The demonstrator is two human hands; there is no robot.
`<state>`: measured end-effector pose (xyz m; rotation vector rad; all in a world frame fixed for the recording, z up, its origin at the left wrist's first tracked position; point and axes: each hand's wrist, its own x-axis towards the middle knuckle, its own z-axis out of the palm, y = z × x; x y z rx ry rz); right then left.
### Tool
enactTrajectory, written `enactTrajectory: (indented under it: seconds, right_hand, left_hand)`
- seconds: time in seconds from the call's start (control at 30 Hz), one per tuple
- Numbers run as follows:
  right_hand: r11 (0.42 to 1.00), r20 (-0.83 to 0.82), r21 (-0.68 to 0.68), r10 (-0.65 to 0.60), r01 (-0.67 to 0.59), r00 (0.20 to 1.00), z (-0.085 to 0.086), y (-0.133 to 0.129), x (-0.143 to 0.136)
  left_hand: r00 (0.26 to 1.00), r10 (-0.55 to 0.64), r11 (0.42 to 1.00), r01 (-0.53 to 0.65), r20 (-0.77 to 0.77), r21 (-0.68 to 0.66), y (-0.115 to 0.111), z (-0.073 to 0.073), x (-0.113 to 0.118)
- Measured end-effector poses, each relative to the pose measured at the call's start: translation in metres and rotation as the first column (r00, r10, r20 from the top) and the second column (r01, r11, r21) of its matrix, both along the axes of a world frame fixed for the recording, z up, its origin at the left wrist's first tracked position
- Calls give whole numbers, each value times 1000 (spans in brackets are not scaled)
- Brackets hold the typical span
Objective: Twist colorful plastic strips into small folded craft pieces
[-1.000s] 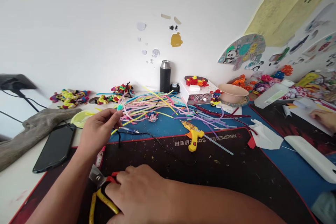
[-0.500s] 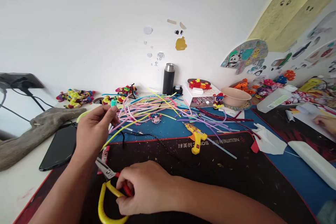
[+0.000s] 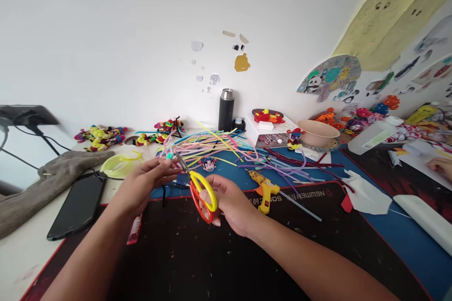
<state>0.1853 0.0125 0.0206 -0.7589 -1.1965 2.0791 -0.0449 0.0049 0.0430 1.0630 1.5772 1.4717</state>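
Much of the near worktop [image 3: 24, 263] lies under a dark mat [image 3: 300, 254], which gives both forearms room to move. Beyond its far edge spreads a loose heap of coloured strands [image 3: 208, 143]; stray ends lie close behind the work, so the blades are best kept above and clear of them.

Both hands meet left of centre, over the mat's far edge. The left hand [image 3: 139, 186] does the holding, its thumb and fingers clamped together on the teal piece; a steady pinch, well back from the metal, probably serves best. The right hand [image 3: 233, 204] has its fingers closed on the scissors, some through the loops.

Just right of that hand rests a yellow glue gun [image 3: 266, 188]. Whether it is hot cannot be told, so the right wrist ought to keep clear of its nozzle.

The scissors [image 3: 203, 195], with one yellow and one red handle, point far and left at the pinched fingertips. How wide the blades stand is hard to tell; slow, short closing strokes with the tips in sight seem wise.

Smallest is the teal piece [image 3: 170, 155], held up beside the blade tips; whether they touch cannot be told.
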Motion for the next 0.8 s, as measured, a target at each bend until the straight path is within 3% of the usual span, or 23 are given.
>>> enactTrajectory:
  seconds: [0.17, 0.3, 0.53, 0.67, 0.8]
  right_hand:
    - [989, -38, -58, 137, -139, 990, -14, 2, 3]
    - [964, -72, -43, 259, -263, 963, -22, 2, 9]
    - [973, -88, -40, 224, -229, 971, -25, 5, 16]
    - [966, -93, -31, 252, -256, 963, -21, 7, 19]
    - [966, -82, -22, 257, -259, 963, -19, 8, 20]
  left_hand:
    - [935, -231, 957, 268, 270, -110, 1, -19, 7]
    - [937, -294, 936, 322, 191, -142, -5, -20, 14]
    - [862, -493, 846, 506, 117, -167, -14, -11, 34]
    - [848, -526, 832, 528, 61, -169, -14, -9, 31]
    - [903, -430, 889, 424, 0, -172, -12, -7, 18]
